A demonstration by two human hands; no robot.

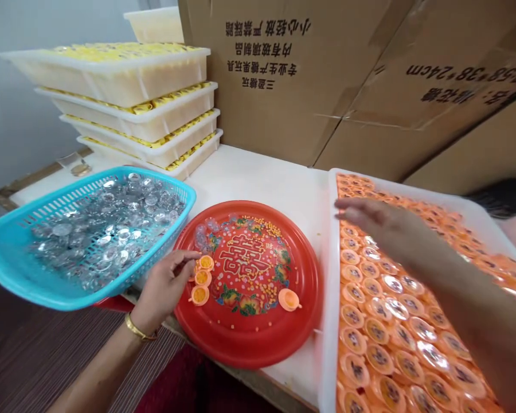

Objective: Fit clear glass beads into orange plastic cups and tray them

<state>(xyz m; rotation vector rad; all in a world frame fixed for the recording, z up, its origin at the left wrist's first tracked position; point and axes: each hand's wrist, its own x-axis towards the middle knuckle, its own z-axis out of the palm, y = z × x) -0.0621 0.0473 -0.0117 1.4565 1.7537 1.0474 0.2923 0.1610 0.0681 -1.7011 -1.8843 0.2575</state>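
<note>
Gold bracelet (pixel 136 327), dark-red clothing (pixel 184 381), forearms (pixel 98 367) bare.

Left hand (pixel 165 287) at small orange cups (pixel 200 295) on a round red tray (pixel 245 354), right hand (pixel 382 226) with fingers extended above a white tub (pixel 330 321) of orange pieces (pixel 378 330), blue basket (pixel 105 285) beside the tray.

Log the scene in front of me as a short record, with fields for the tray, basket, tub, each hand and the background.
Tray: red, round; orange pieces and clear pieces on it
Basket: blue, left of tray, full of clear pieces
Tub: white, right of tray, filled with orange pieces
Left hand: fingertips at orange pieces, grip unclear
Right hand: open, above tub
Background: stacked tubs, cardboard
</note>
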